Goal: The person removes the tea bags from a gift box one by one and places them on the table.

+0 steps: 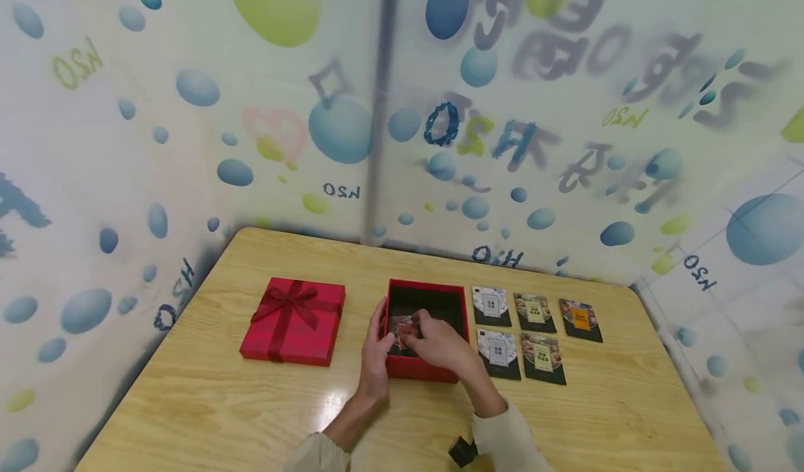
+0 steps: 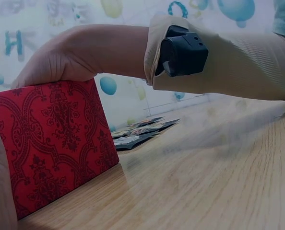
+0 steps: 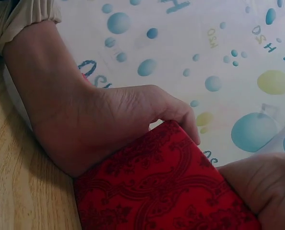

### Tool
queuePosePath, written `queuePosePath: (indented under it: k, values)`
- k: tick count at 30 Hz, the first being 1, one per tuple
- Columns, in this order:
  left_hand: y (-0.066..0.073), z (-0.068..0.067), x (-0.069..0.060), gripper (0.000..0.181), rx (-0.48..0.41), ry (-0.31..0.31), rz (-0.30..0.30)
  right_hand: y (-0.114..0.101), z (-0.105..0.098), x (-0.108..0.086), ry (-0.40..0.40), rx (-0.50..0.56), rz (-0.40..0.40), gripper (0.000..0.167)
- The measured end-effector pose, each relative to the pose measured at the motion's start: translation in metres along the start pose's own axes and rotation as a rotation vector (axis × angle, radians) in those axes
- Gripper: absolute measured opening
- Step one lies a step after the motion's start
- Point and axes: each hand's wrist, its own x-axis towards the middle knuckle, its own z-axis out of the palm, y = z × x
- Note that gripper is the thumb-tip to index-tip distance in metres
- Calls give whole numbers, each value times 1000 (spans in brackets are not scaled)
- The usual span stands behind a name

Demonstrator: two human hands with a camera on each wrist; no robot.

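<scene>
An open red box (image 1: 419,369) with a dark inside stands mid-table; its outer walls carry a dark floral pattern in both wrist views. My left hand (image 1: 375,360) grips the box's left wall, its thumb over the rim. Inside, a small clear packet with reddish-brown contents (image 1: 407,334) lies under my right hand (image 1: 440,343), whose fingers pinch it. The fingertips are partly hidden. In the left wrist view the right hand (image 2: 68,57) reaches over the box's rim. The right wrist view shows the left hand (image 3: 109,120) against the wall.
Left of the box lies a red lid (image 1: 295,322) with a dark red ribbon bow. Several flat, dark, labelled packets (image 1: 499,353) lie in two rows to the right. A black device (image 1: 463,451) sits at the right cuff. Patterned walls surround the wooden table (image 1: 207,395).
</scene>
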Motion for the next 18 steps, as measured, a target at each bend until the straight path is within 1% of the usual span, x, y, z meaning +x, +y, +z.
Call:
queuePosePath:
  k: [5,11,18]
  values:
    - [0,1,-2,72,4,-9,4,2,1,-1,3,-12,-14,38]
    - [2,1,-1,71,4,-8,12,3,0,0,37,-21,-22,28]
    - [1,1,0,71,-4,-11,13,3,0,2,70,32,-2,19]
